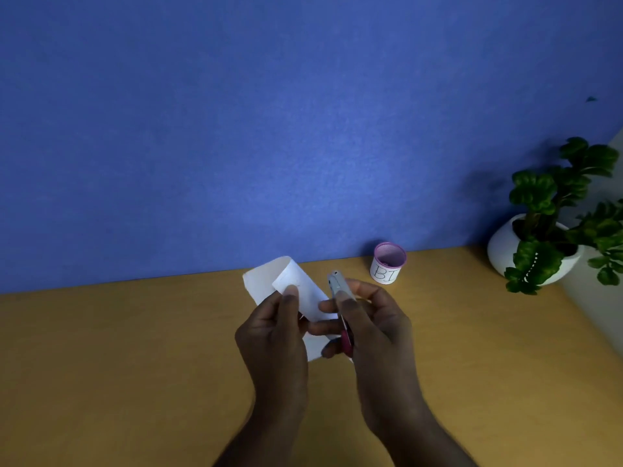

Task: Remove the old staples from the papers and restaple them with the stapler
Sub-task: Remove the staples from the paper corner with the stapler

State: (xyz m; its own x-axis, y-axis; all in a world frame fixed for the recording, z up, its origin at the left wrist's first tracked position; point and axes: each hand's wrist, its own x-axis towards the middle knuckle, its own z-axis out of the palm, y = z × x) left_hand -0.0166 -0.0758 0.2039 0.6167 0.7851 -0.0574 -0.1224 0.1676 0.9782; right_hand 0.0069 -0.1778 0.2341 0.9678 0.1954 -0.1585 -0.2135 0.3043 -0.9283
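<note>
The white papers point(303, 291) are lifted above the wooden desk point(135, 348), curled over at their far end. My left hand point(273, 335) pinches their left side, thumb on top. My right hand point(374, 328) grips a small stapler point(338, 288) with a silver top and a pink body, set against the papers' right edge. My fingers hide most of the stapler and the lower part of the papers. No staple can be made out.
A small pink-rimmed cup point(388, 262) with a white label stands at the back of the desk by the blue wall. A potted plant point(539, 244) in a white pot sits at the far right.
</note>
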